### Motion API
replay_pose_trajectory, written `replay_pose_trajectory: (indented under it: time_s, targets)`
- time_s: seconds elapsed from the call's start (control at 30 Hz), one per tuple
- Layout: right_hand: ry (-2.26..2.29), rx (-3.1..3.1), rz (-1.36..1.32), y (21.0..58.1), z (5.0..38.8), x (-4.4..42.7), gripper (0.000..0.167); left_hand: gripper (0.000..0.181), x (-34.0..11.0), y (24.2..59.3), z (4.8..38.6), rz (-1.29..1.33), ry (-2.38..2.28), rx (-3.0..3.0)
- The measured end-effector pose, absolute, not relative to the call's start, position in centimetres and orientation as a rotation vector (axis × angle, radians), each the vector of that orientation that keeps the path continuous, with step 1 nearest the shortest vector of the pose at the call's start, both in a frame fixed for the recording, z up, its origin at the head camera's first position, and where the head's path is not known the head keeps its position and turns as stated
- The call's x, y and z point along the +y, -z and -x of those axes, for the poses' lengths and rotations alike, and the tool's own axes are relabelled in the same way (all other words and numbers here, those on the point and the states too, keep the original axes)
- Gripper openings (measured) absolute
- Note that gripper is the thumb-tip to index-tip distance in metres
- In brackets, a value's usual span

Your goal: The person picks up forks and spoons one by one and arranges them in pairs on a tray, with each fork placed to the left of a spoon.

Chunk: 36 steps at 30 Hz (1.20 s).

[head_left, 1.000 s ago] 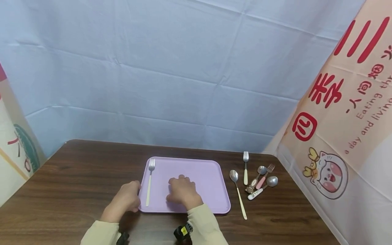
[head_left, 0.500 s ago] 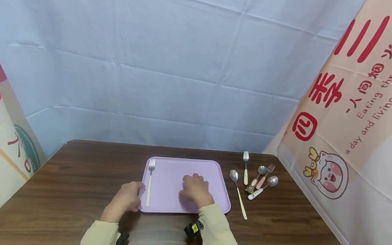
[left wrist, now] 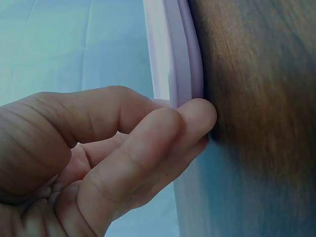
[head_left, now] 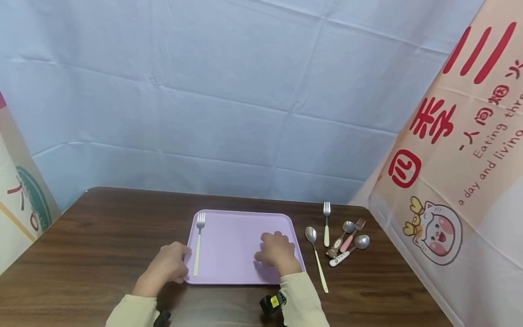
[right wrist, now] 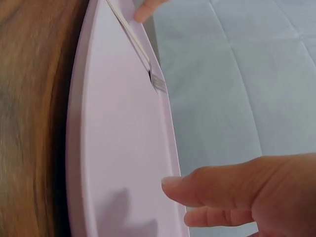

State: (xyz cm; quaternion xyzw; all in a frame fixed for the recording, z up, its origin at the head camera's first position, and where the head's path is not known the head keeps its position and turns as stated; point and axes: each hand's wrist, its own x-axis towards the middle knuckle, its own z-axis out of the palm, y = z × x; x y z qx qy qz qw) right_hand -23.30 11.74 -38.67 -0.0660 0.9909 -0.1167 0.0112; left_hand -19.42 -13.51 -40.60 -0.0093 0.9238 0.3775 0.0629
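A lilac tray (head_left: 233, 245) lies on the table with a white-handled fork (head_left: 198, 250) along its left side. At the tray's lower left edge, my left hand (head_left: 165, 268) grips the rim; the left wrist view has its thumb and curled fingers (left wrist: 148, 133) on the rim (left wrist: 183, 59). Over the right part of the tray hovers my right hand (head_left: 279, 254), palm down and holding nothing. Its thumb and fingers are apart above the tray (right wrist: 123, 123) in the right wrist view, with the fork (right wrist: 133, 37) farther off.
Just right of the tray lies a long spoon (head_left: 319, 268). Beyond it are a white-handled fork (head_left: 327, 229), a pink-handled fork (head_left: 347, 243), a bear-handled spoon (head_left: 337, 245) and a white-handled spoon (head_left: 343, 257). Blue cloth (head_left: 229, 113) hangs behind the table.
My right hand has moved to the right above the tray, from its middle toward its right side. The left hand stays at the left rim; tray and cutlery keep their places.
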Motion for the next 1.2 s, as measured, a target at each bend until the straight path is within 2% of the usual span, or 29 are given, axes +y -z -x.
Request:
replay_pose_trajectory:
  time_s: [0.7, 0.83, 1.03, 1.2]
  targets:
    - [0.407, 3.067, 0.041, 38.4, 23.5, 18.0, 0.049, 0.056, -13.8, 40.8, 19.7, -0.018, -1.127, 2.795]
    - [0.413, 3.076, 0.048, 38.3, 23.5, 19.1, 0.048, 0.056, -13.8, 40.9, 19.6, -0.02, -1.119, 2.799]
    - [0.464, 3.061, 0.112, 38.4, 23.5, 20.5, 0.035, 0.054, -13.7, 41.0, 19.7, -0.022, -1.122, 2.795]
    - [0.487, 3.042, 0.08, 38.3, 23.5, 21.5, 0.039, 0.055, -13.8, 40.8, 19.7, -0.029, -1.107, 2.793]
